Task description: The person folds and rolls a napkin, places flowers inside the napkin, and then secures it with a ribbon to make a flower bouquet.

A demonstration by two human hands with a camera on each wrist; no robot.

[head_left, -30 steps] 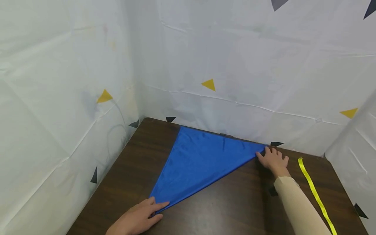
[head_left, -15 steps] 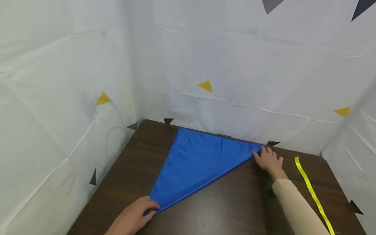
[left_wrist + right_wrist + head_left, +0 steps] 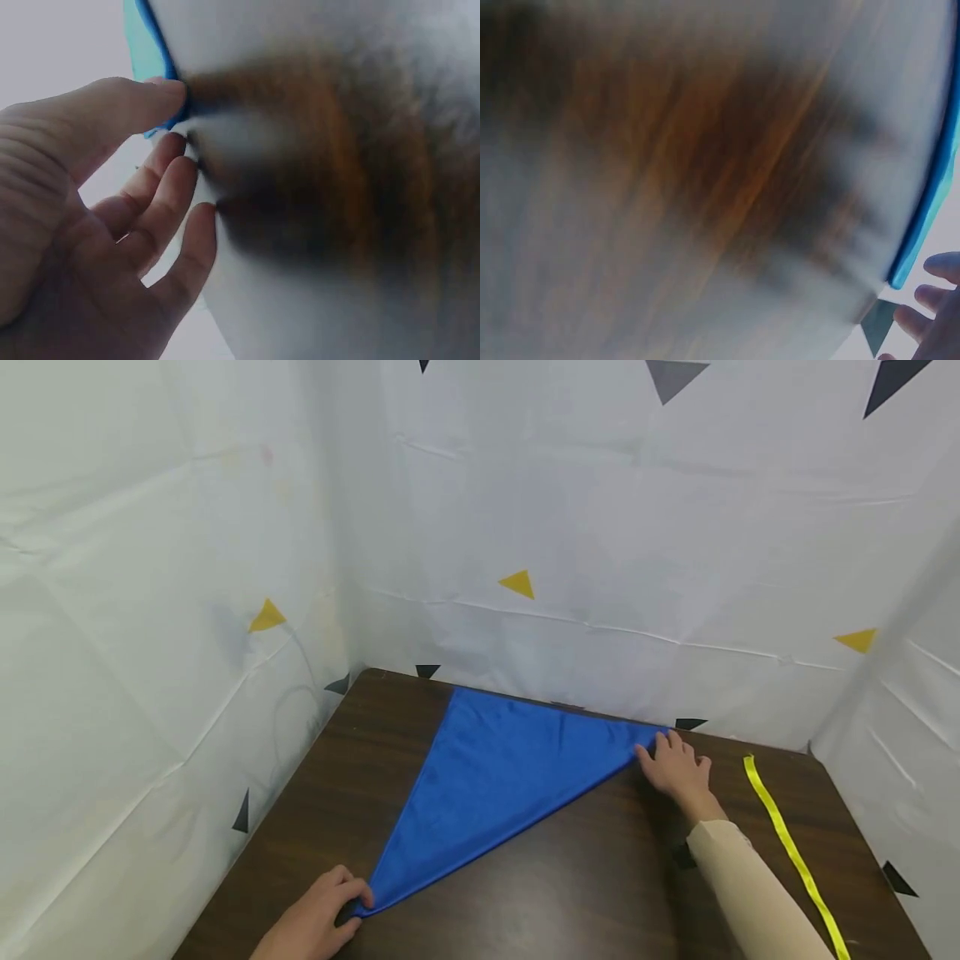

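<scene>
Left hand, flatter earlier, now in pinch on blue cloth.

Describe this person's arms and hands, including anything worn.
A long cream fabric sleeve reaches nearly to the right hand. That hand and the left hand are bare, with no visible rings; no left sleeve is in view.

One satiny blue triangular cloth; one narrow yellow strip; one dark brown wood-grain tabletop; three yellow triangles; one bare left hand; one bare right hand; one cream sleeve.
</scene>
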